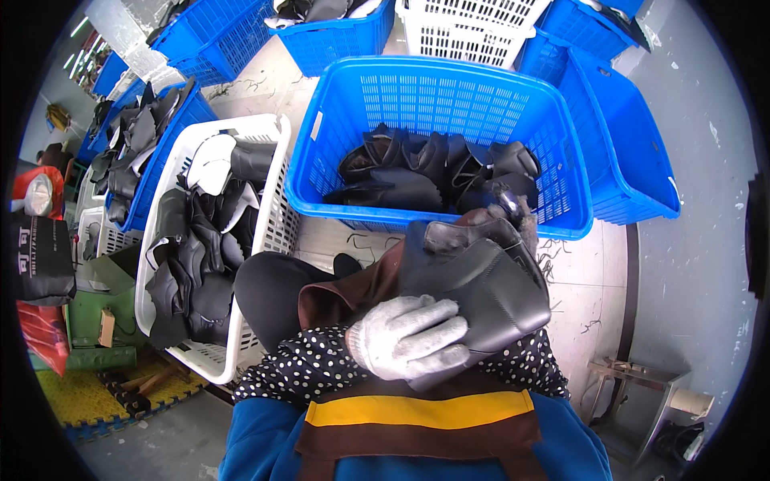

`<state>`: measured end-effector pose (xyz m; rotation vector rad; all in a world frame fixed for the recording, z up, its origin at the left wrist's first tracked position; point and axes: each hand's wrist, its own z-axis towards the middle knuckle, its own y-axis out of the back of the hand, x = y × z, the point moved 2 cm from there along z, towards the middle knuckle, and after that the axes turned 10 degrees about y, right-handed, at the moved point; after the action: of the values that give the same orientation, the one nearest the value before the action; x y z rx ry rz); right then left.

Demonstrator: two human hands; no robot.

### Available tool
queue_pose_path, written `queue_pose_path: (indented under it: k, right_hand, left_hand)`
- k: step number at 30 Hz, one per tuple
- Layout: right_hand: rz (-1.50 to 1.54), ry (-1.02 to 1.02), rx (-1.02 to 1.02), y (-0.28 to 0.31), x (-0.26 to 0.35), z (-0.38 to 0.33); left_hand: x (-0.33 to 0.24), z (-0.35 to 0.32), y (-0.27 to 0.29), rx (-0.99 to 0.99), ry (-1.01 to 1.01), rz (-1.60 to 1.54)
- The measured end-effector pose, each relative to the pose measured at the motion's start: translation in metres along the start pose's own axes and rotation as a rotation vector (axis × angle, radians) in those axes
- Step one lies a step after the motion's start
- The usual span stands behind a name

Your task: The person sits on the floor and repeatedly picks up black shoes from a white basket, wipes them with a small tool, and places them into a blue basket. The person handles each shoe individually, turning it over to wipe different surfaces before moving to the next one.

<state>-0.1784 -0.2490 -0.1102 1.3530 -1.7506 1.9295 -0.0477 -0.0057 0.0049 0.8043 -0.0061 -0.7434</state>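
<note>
A black leather boot upper (489, 293) with grey-brown fur lining at its far edge is held over my lap. My left hand (413, 335), in a light grey knitted glove, lies across its near left part, fingers stretched out flat on the leather. Of my right arm only a polka-dot sleeve (536, 361) shows; the boot upper hides the hand and its fingers. Just beyond, several similar black boot uppers (425, 164) lie in a large blue crate (441, 70). Something small and shiny at the upper's far edge is too unclear to name.
At my left stands a white crate (281, 152) with black leather pieces. Blue crates (634, 152) stand at the right and the back, with white crates (473, 40) behind. Dark scraps litter the pale floor (589, 272). A metal stand (642, 377) is by the right wall.
</note>
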Motion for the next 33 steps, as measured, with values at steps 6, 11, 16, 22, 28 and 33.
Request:
queue_pose_path:
  k: [6, 11, 16, 22, 28, 33]
  right_hand:
    - [0.560, -0.241, 0.307, -0.050, -0.034, -0.011]
    - [-0.008, 0.144, 0.354, -0.067, -0.030, -0.025]
    - [-0.038, 0.322, 0.238, -0.070, -0.009, -0.031]
    - [-0.154, 0.313, 0.334, -0.110, 0.016, -0.082]
    - [-0.483, 0.564, 0.553, -0.141, 0.026, -0.133]
    - [-0.655, 0.857, 0.617, -0.136, 0.056, -0.129]
  left_hand:
    - [0.005, -0.028, -0.010, 0.224, 0.054, -0.025]
    - [0.009, -0.038, -0.014, 0.297, 0.060, -0.112]
    - [0.020, -0.057, 0.013, 0.229, 0.589, -0.159]
    - [0.037, -0.071, 0.021, 0.328, 1.499, -0.974]
    - [0.040, -0.049, -0.014, 0.294, 1.632, -1.225]
    - [0.061, -0.022, -0.011, -0.200, 1.543, -1.391]
